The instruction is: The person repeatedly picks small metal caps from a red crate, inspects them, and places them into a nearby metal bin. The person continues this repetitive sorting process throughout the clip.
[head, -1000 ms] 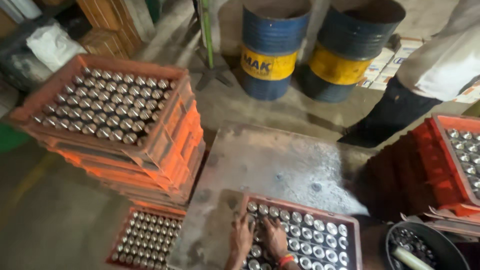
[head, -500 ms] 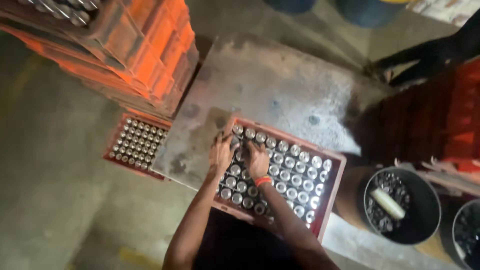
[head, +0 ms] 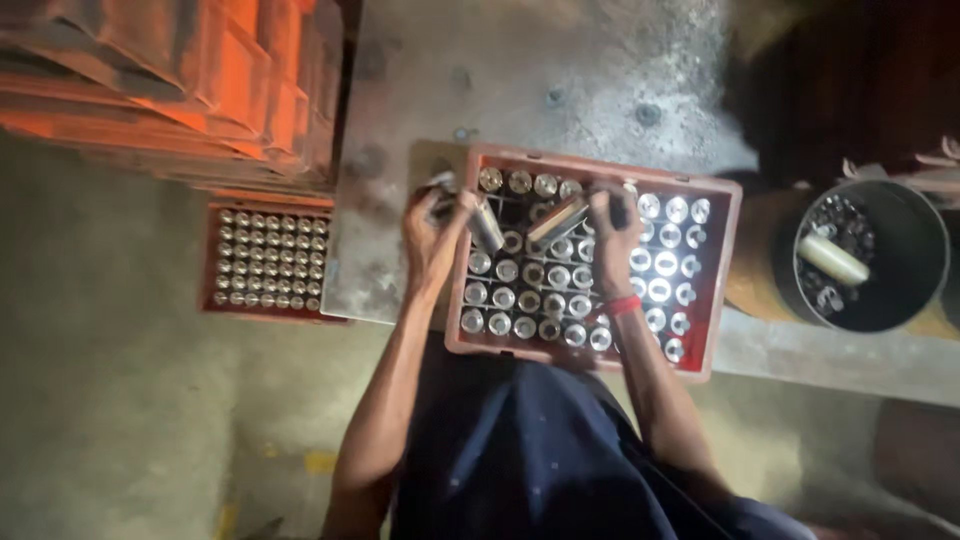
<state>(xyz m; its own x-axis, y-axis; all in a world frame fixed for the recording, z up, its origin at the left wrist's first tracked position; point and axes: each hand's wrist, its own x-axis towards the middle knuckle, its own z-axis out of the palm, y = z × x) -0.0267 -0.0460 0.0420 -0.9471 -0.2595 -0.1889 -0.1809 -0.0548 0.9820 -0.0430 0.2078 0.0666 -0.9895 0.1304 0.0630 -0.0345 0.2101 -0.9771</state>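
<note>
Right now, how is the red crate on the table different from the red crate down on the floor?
The crate on the table has both hands in it: the left hand and the right hand each lift out a metal cylinder, leaving empty slots. The crate on the floor is untouched and looks full. The table crate looks bigger and is brightly lit; the floor crate looks smaller and dimmer. Both hold rows of shiny upright metal cylinders.

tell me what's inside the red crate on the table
The red crate holds rows of shiny metal cylinders standing upright. The left hand and right hand each lift one out, covering some cells.
</note>
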